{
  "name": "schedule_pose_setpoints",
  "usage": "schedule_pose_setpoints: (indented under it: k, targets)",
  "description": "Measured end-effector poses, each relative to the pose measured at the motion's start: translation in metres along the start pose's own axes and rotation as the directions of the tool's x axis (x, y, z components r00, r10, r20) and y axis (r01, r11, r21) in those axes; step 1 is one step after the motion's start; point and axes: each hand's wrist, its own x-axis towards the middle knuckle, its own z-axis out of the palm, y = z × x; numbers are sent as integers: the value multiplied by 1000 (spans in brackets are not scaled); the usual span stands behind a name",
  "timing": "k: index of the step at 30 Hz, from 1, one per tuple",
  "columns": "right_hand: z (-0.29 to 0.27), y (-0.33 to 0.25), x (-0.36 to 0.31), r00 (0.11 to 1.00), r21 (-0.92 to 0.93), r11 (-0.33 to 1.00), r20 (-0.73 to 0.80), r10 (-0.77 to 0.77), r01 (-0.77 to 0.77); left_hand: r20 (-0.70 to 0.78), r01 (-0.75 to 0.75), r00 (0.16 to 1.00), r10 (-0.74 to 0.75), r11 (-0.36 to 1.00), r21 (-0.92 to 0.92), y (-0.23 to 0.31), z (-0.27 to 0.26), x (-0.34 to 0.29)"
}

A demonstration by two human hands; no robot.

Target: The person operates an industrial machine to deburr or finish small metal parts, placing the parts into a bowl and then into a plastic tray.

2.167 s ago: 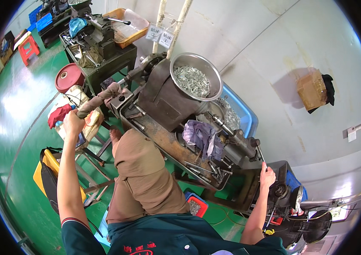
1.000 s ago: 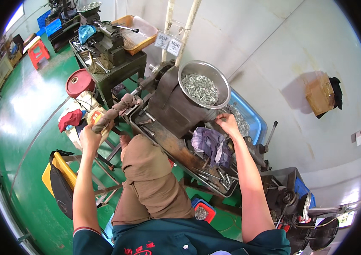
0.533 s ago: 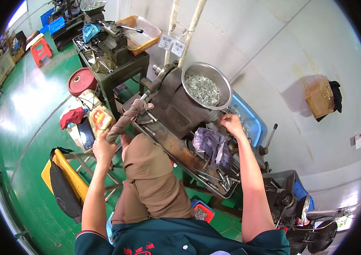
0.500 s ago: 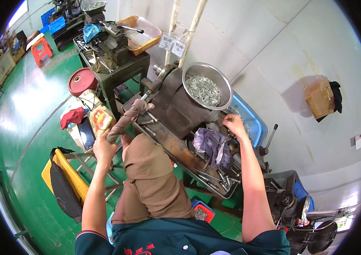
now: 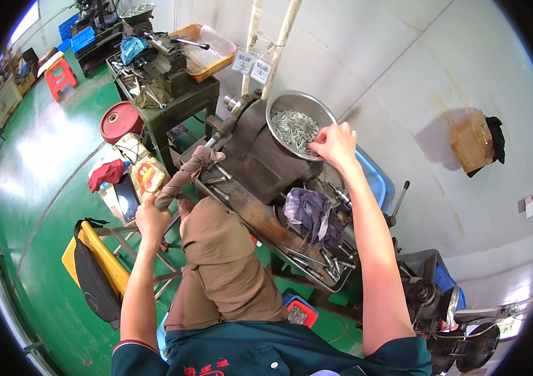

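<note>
My left hand (image 5: 152, 218) is closed round a lever handle (image 5: 180, 180) wrapped in brown cloth strips, left of a dark bench machine (image 5: 244, 145). My right hand (image 5: 336, 145) reaches over the near right rim of a steel bowl (image 5: 272, 113) on top of the machine. Its thumb and fingers are pinched together at the heap of small silvery metal pins (image 5: 294, 128) inside; whether a pin is between them is hidden. Below that hand, a metal spindle (image 5: 340, 195) sits beside a crumpled purple-grey rag (image 5: 310, 213).
A blue tray (image 5: 376, 178) lies behind the machine, against the wall. Loose metal rods and tools (image 5: 329, 266) lie on the bench's near end. A lever with a black knob (image 5: 402, 197) sticks up at right. A yellow stool (image 5: 113, 269) holding a black bag stands at left.
My right hand has moved up and away from the spindle to the pins in the bowl. My left hand stays on the wrapped lever, which has barely shifted.
</note>
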Motion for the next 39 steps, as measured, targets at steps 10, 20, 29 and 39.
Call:
schedule_pose_setpoints:
  k: [10, 20, 29, 39]
  targets:
    - [23, 5, 16, 996, 70, 995, -56, -73, 76, -6, -23, 1000, 23, 999, -29, 2, 1, 2]
    - [20, 41, 10, 909, 479, 816, -397, -128, 324, 1, -30, 1000, 30, 999, -17, 4, 0, 1]
    - [66, 99, -21, 955, 888, 448, -39, 294, -102, -16, -21, 1000, 21, 999, -28, 5, 0, 1]
    - [125, 91, -39, 978, 859, 484, 85, 191, -169, -77, -65, 995, 62, 997, -46, 9, -3, -2]
